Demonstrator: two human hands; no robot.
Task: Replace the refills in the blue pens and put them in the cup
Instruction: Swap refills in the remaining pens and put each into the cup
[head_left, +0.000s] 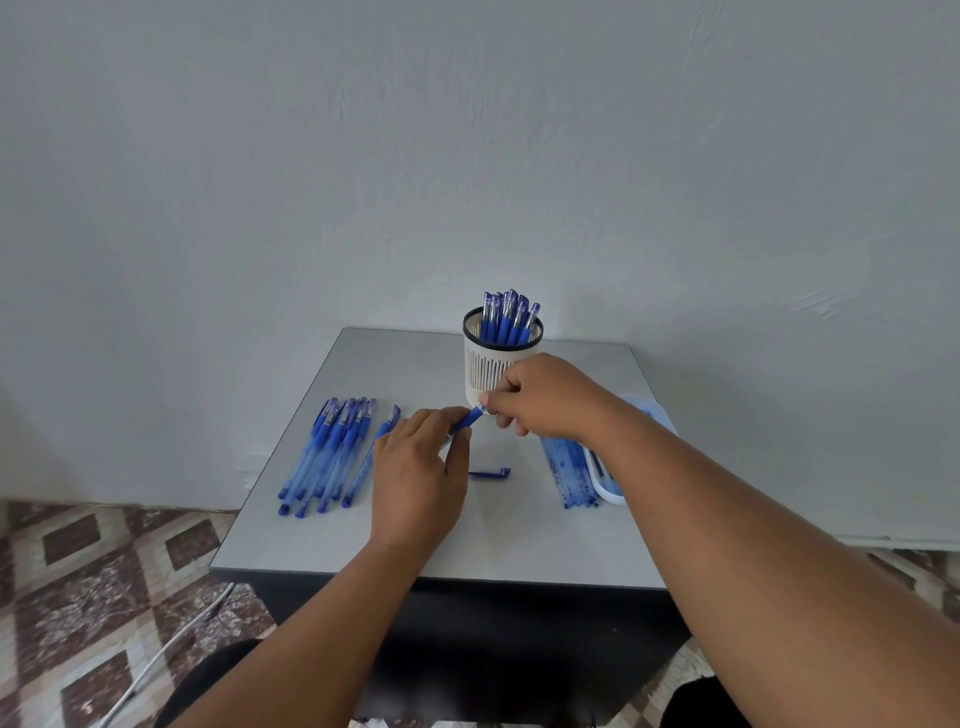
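2 hands meet above the table (332, 540): the left hand (418, 480) grips a blue pen (466, 420), and the right hand (540, 397) pinches its tip just in front of the cup (485, 371). A pen cap (489, 473) lies below them, pens (327, 457) to the left, refills (569, 475) to the right.

Pens (326, 457) left, cup (498, 364) behind, refills (571, 475) right

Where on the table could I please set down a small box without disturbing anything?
Bare: the near strip of the table by its front edge, and the far left corner beside the cup. Crowded: pens left, refills right, hands centre.
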